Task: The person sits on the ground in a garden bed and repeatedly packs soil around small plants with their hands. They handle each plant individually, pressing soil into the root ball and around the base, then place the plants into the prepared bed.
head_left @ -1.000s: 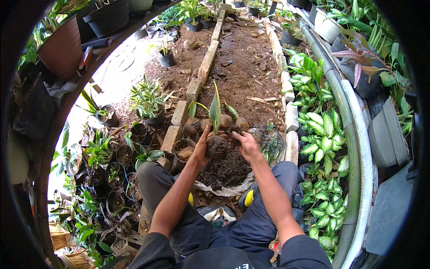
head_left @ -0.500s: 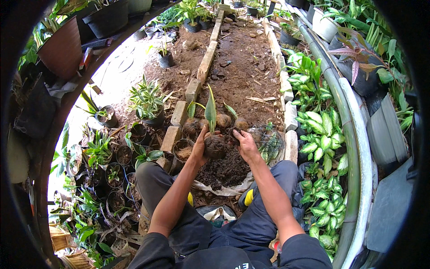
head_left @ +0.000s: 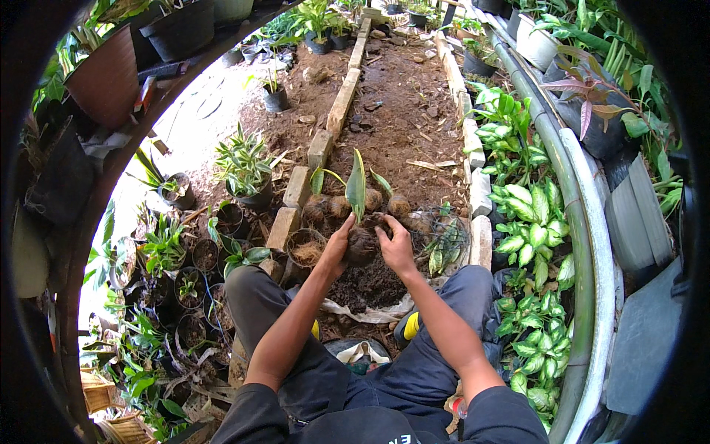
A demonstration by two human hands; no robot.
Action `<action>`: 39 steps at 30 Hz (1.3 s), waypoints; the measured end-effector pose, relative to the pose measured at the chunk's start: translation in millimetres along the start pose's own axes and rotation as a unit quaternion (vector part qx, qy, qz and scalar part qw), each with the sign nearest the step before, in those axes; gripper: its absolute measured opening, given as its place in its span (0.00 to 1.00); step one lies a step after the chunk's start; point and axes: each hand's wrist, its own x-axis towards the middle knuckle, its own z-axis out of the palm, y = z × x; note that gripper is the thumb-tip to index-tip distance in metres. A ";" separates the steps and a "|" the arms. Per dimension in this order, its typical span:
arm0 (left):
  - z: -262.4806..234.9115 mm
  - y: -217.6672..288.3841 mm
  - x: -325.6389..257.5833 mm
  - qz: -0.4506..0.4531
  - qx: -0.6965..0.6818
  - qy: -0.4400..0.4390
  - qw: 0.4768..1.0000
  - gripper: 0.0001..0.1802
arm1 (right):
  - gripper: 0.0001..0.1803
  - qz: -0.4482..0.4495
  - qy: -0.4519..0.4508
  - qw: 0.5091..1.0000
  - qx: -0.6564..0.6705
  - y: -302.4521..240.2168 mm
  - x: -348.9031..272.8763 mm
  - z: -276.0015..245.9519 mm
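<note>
My left hand point(head_left: 335, 248) cups the left side of a dark, round root ball point(head_left: 362, 248). From its top rises one upright, pointed green leaf point(head_left: 356, 185) with paler edges, like a snake plant's. Curved against the ball's upper right side are the fingers of my right hand point(head_left: 396, 248); their tips are partly hidden. Below the ball lies a heap of dark, loose soil point(head_left: 366, 288) on a whitish sheet point(head_left: 377, 316). Several brown, fibrous balls, one of them a ball point(head_left: 399, 205) at the right, stand in a row just beyond my hands.
A black pot of brown fibre point(head_left: 306, 249) stands left of my hands. Rows of bricks point(head_left: 345, 100) edge the brown soil path. Potted plants crowd the left, and variegated leafy plants point(head_left: 534, 222) line the right beside a bamboo pole point(head_left: 566, 185). A netted clump point(head_left: 447, 240) lies right of the soil.
The root ball and my left hand have shifted slightly right and forward. My right hand has moved left, from beside the ball to against its side.
</note>
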 end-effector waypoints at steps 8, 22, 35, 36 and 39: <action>-5.9 -3.4 3.1 -0.010 0.005 0.056 0.998 0.26 | 0.24 -0.101 -0.143 0.984 -0.013 -28.4 -7.8 -10.1; -2.4 -10.3 3.0 0.005 -0.062 0.006 0.998 0.19 | 0.26 -0.017 -0.089 0.988 0.128 -29.6 -12.1 -15.2; -12.0 -10.0 10.5 0.012 -0.134 -0.015 0.991 0.17 | 0.24 0.103 -0.202 0.933 0.277 -9.6 -1.9 -32.6; -12.5 -9.9 10.8 0.011 -0.125 -0.008 0.992 0.18 | 0.23 0.096 -0.203 0.932 0.283 -8.8 -1.9 -32.8; -14.2 -9.9 12.4 0.007 -0.126 -0.006 0.992 0.18 | 0.21 0.077 -0.173 0.965 0.184 -6.0 -1.2 -30.9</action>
